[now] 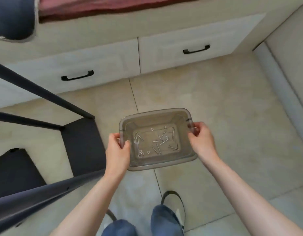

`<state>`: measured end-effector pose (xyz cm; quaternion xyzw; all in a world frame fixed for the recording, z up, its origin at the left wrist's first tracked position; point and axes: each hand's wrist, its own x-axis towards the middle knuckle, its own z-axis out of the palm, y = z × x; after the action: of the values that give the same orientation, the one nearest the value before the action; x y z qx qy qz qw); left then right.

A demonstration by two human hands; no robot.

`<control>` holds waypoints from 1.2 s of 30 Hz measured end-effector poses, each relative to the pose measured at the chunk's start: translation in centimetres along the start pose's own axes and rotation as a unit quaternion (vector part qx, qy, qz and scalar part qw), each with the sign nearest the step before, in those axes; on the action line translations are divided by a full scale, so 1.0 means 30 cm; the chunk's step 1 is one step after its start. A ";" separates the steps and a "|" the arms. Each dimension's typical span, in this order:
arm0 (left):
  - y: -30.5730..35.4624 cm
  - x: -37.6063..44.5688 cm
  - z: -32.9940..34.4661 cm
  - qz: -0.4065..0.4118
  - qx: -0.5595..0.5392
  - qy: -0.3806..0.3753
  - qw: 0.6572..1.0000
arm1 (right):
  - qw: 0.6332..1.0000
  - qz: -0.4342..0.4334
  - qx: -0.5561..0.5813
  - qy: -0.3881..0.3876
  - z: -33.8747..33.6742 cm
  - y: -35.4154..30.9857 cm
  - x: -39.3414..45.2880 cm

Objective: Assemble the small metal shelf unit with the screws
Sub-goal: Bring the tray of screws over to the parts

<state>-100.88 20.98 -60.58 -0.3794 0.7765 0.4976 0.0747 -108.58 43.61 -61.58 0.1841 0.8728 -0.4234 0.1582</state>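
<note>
A person looks down from standing height at a translucent grey plastic bin (164, 116) held in front of them above a pale tiled floor (224, 108). The left hand (117, 150) grips the bin's left rim, thumb curled over the inside edge and fingers (114, 136) wrapped around the outside. The right hand (201, 138) grips the right rim in the same way, its fingers (198, 126) curled over the handle lip. Whether the bin touches the floor or hangs just above it cannot be told.

Loose hardware lies scattered across the bin's bottom: several long silver screws (161, 139), small round nuts or washers (152, 129), a small flat wrench (136, 146) near the left wall, and a bent hex key (172, 133) towards the right.

To the left stands the dark metal shelf unit (82, 147), seen from above: dark tubular bars cross the left side of the view, with flat dark panels lower down, just beside the left hand's side of the bin.

Beyond the bin, a cream-coloured bed base (113, 31) shows two drawers with black handles (77, 77), and a dark red cover (113, 5) lies on top. At the bottom edge, blue jeans (164, 218) and dark slippers (172, 196) are visible.
</note>
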 end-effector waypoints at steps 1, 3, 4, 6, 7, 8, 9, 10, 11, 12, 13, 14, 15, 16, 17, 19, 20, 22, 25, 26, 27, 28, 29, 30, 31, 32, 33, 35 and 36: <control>-0.052 0.008 0.029 0.001 0.014 -0.008 1.000 | 1.000 -0.010 -0.022 0.004 0.040 0.041 0.022; -0.142 0.020 0.080 -0.007 0.022 -0.037 0.999 | 0.997 -0.028 -0.069 0.010 0.104 0.107 0.064; -0.181 0.032 0.099 -0.018 0.017 -0.048 0.999 | 0.995 -0.037 -0.092 0.008 0.133 0.130 0.088; -0.248 0.061 0.127 -0.047 -0.002 -0.062 0.997 | 0.991 -0.055 -0.123 -0.002 0.186 0.159 0.134; -0.276 0.075 0.137 -0.061 -0.013 -0.067 0.996 | 0.989 -0.067 -0.132 -0.006 0.209 0.166 0.158; -0.302 0.086 0.148 -0.076 -0.025 -0.072 0.994 | 0.987 -0.080 -0.139 -0.009 0.232 0.169 0.182; -0.327 0.094 0.157 -0.090 -0.042 -0.075 0.992 | 0.984 -0.096 -0.149 -0.013 0.252 0.169 0.205; -0.348 0.100 0.166 -0.103 -0.061 -0.077 0.990 | 0.980 -0.114 -0.162 -0.018 0.272 0.165 0.227; -0.371 0.102 0.173 -0.115 -0.082 -0.081 0.987 | 0.975 -0.130 -0.179 -0.025 0.291 0.160 0.246; -0.393 0.103 0.180 -0.126 -0.107 -0.085 0.983 | 0.969 -0.143 -0.198 -0.032 0.307 0.154 0.263; -0.411 0.101 0.185 -0.135 -0.134 -0.091 0.978 | 0.964 -0.154 -0.215 -0.039 0.321 0.147 0.276; -0.426 0.097 0.188 -0.143 -0.163 -0.100 0.971 | 0.958 -0.165 -0.228 -0.044 0.333 0.140 0.286; -0.440 0.093 0.191 -0.151 -0.192 -0.111 0.963 | 0.954 -0.177 -0.237 -0.046 0.343 0.134 0.295; -0.448 0.087 0.194 -0.160 -0.220 -0.122 0.954 | 0.951 -0.188 -0.241 -0.046 0.352 0.126 0.302; -0.454 0.081 0.195 -0.169 -0.245 -0.134 0.945 | 0.948 -0.199 -0.245 -0.046 0.360 0.120 0.306; -0.462 0.074 0.199 -0.191 -0.277 -0.153 0.929 | 0.939 -0.223 -0.256 -0.055 0.374 0.102 0.316; -0.465 0.070 0.197 -0.200 -0.284 -0.164 0.923 | 0.935 -0.233 -0.261 -0.062 0.377 0.095 0.318; -0.472 0.066 0.181 -0.205 -0.278 -0.191 0.919 | 0.931 -0.242 -0.266 -0.068 0.374 0.087 0.316; -0.470 0.079 0.141 -0.203 -0.224 -0.186 0.935 | 0.945 -0.224 -0.235 -0.036 0.343 0.114 0.291; -0.471 0.092 0.128 -0.202 -0.213 -0.158 0.943 | 0.952 -0.211 -0.219 -0.020 0.333 0.132 0.274; -0.471 0.112 0.116 -0.194 -0.206 -0.132 0.950 | 0.959 -0.197 -0.203 -0.004 0.325 0.154 0.256; -0.464 0.128 0.104 -0.179 -0.203 -0.114 0.956 | 0.966 -0.180 -0.186 0.008 0.317 0.179 0.230; -0.451 0.145 0.096 -0.161 -0.201 -0.108 0.960 | 0.973 -0.161 -0.166 0.014 0.311 0.201 0.201; -0.439 0.164 0.091 -0.144 -0.199 -0.108 0.963 | 0.980 -0.138 -0.143 0.016 0.308 0.223 0.172; -0.430 0.183 0.090 -0.126 -0.194 -0.109 0.967 | 0.987 -0.111 -0.118 0.014 0.308 0.241 0.143; -0.422 0.202 0.092 -0.109 -0.184 -0.109 0.971 | 0.992 -0.079 -0.094 0.008 0.311 0.257 0.116; -0.415 0.220 0.096 -0.095 -0.171 -0.108 0.975 | 0.996 -0.045 -0.075 -0.004 0.318 0.270 0.090; -0.410 0.244 0.107 -0.077 -0.141 -0.111 0.981 | 0.998 0.008 -0.053 -0.041 0.340 0.295 0.041; -0.409 0.250 0.114 -0.072 -0.128 -0.115 0.982 | 0.997 0.025 -0.041 -0.060 0.355 0.305 0.019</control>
<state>-98.90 17.29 -74.76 -0.3812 0.6629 0.6267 0.1502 -103.64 40.49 -74.36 0.1734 0.8736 -0.3935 0.2278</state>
